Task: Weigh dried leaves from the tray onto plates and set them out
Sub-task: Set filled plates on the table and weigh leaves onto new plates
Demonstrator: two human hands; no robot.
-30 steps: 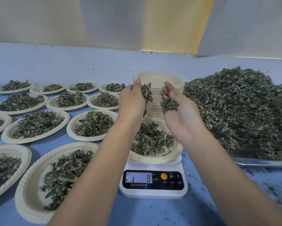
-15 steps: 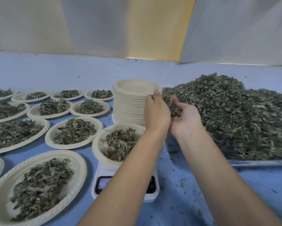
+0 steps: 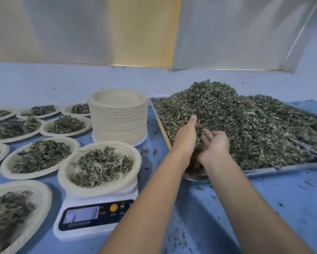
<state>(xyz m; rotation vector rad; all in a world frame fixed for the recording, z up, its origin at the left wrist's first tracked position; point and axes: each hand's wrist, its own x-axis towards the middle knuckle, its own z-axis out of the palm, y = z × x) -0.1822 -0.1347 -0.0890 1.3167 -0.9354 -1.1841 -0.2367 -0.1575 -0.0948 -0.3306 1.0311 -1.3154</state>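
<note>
A heap of dried leaves [image 3: 249,123] fills a metal tray [image 3: 274,171] on the right. Both my hands are over the tray's near left corner. My left hand [image 3: 187,136] is edge-on, its fingers straight and pointing into the heap. My right hand [image 3: 215,146] lies beside it, palm up with fingers relaxed; a few leaves sit between the two hands. A paper plate [image 3: 136,163] with a mound of leaves rests on the white scale [image 3: 97,217], whose display reads 8.
A tall stack of empty paper plates [image 3: 118,118] stands behind the scale, left of the tray. Several filled plates [image 3: 41,155] cover the blue table [image 3: 282,208] at the left. Leaf crumbs are scattered in front of the tray.
Both hands moved right, from above the plate on the scale to the tray's corner. The leaves they held a second ago are no longer gripped, and the fingers have opened.
</note>
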